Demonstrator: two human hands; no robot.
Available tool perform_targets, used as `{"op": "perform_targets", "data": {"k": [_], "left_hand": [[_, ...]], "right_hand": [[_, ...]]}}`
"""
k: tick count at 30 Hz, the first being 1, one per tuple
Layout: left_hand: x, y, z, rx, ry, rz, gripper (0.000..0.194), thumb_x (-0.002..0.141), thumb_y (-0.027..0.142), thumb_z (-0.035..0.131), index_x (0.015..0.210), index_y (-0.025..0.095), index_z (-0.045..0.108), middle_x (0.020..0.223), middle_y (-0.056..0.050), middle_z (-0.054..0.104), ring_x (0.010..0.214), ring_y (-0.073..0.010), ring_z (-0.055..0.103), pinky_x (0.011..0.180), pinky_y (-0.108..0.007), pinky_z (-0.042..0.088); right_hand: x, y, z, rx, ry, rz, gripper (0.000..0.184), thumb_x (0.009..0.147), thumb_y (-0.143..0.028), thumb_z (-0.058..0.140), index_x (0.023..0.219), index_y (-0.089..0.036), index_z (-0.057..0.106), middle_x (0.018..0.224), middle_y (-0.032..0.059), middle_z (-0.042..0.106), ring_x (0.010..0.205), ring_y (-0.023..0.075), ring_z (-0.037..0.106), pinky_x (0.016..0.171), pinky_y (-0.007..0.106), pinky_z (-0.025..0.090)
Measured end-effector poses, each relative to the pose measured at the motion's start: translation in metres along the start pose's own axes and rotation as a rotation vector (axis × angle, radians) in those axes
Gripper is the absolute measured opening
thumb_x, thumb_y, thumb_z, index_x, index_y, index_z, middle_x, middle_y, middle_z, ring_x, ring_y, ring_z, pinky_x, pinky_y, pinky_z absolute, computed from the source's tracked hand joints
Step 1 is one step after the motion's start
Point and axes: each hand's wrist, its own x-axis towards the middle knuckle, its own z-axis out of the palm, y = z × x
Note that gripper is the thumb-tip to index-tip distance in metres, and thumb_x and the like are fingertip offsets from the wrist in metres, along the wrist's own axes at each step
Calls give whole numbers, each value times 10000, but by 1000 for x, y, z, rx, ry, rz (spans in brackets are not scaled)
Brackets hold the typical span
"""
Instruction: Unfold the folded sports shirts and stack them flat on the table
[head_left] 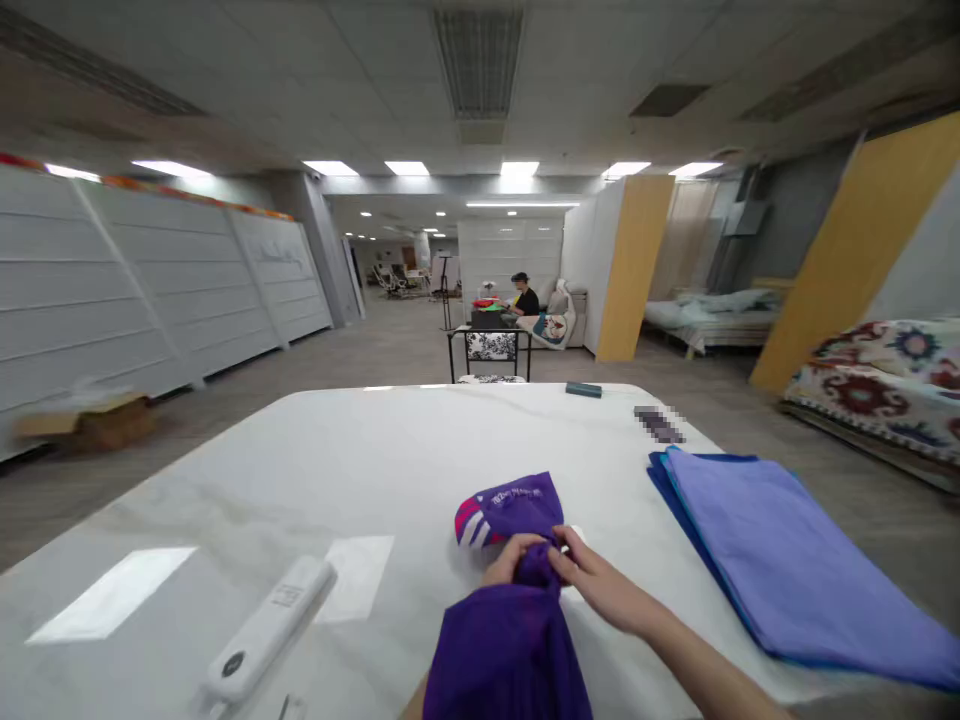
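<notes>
Gripping purple cloth [510, 635], folded fabrics [795, 570] right, white device [271, 628] left

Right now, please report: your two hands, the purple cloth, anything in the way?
Left hand and right hand: both gripping bunched purple cloth. Its striped, lettered end beyond the hands. White device left, folded blue cloths right, neither touching it.

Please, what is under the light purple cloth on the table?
Blue cloth shows at the left and far edges of the light purple cloth, in dark and brighter shades. The number of layers, and anything else beneath, is covered.
</notes>
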Motion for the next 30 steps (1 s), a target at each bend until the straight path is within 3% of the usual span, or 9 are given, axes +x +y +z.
{"op": "perform_targets", "data": {"k": [3, 6, 8, 11, 16, 20, 24, 26, 30], "left_hand": [[-9, 13, -2, 5, -11, 26, 858, 813, 539, 822, 1588, 287, 552, 1515, -110, 731, 1365, -335, 716, 1235, -455, 546], [-34, 12, -21, -1, -64, -45, 585, 941, 616, 770, 1467, 384, 658, 1352, -33, 782, 1218, -295, 743, 1131, -447, 596], [-53, 4, -38, -11, -158, -97, 415, 998, 741, 692, 1226, 405, 774, 1210, -1, 795, 1151, -291, 746, 1074, -450, 607], [-64, -10, -52, -36, -250, -172, 683, 1046, 897, 457, 1013, 332, 839, 1107, -43, 811, 1127, -323, 751, 1099, -500, 595], [-14, -23, -29, -237, -66, -252, 793, 977, 965, 519, 1288, 308, 834, 1272, -68, 850, 1368, -348, 708, 1222, -491, 563], [28, -31, 8, -633, -227, -288, 703, 856, 853, 815, 1231, 259, 854, 1110, -102, 878, 1209, -376, 800, 1089, -505, 650], [38, -30, 34, -745, -280, -267, 606, 734, 615, 1030, 1153, 218, 845, 1086, -97, 881, 1034, -306, 829, 975, -425, 680], [41, -20, 30, -797, -212, -236, 584, 765, 589, 1024, 1144, 193, 823, 1072, -90, 874, 964, -251, 824, 913, -356, 676], [50, 24, -5, -854, 38, -109, 476, 905, 562, 955, 1103, 168, 775, 947, -60, 830, 795, -170, 774, 737, -247, 632]], "right_hand": [[20, -16, 15, 166, -81, 39, 736, 843, -887, 855, 1189, -260, 684, 1136, 36, 704, 1078, 247, 647, 1012, 388, 511], [30, -26, 16, 249, -188, -15, 651, 858, -777, 920, 1015, -224, 614, 855, -35, 548, 763, 135, 468, 749, 279, 396], [30, -34, 10, 272, -209, -66, 617, 895, -723, 920, 949, -216, 573, 815, -45, 487, 729, 118, 393, 709, 264, 335], [19, -52, 2, 355, -185, -125, 574, 925, -684, 905, 929, -217, 572, 825, -30, 498, 744, 130, 410, 712, 261, 361], [-17, -94, -7, 501, -108, -235, 530, 905, -644, 895, 871, -244, 550, 694, -42, 408, 622, 138, 332, 581, 260, 337], [-45, -102, -24, 486, 56, -332, 494, 909, -590, 881, 845, -246, 532, 700, -22, 449, 632, 151, 419, 598, 265, 413], [-64, -80, -57, 382, 251, -312, 482, 925, -619, 843, 850, -256, 535, 754, 0, 505, 690, 182, 511, 656, 307, 527], [-69, -69, -76, 310, 351, -296, 482, 951, -645, 819, 866, -267, 534, 754, -6, 473, 685, 189, 498, 667, 329, 551], [-68, -61, -91, 0, 513, -302, 403, 1008, -619, 808, 961, -274, 605, 838, -3, 519, 742, 189, 525, 745, 347, 576]]}}
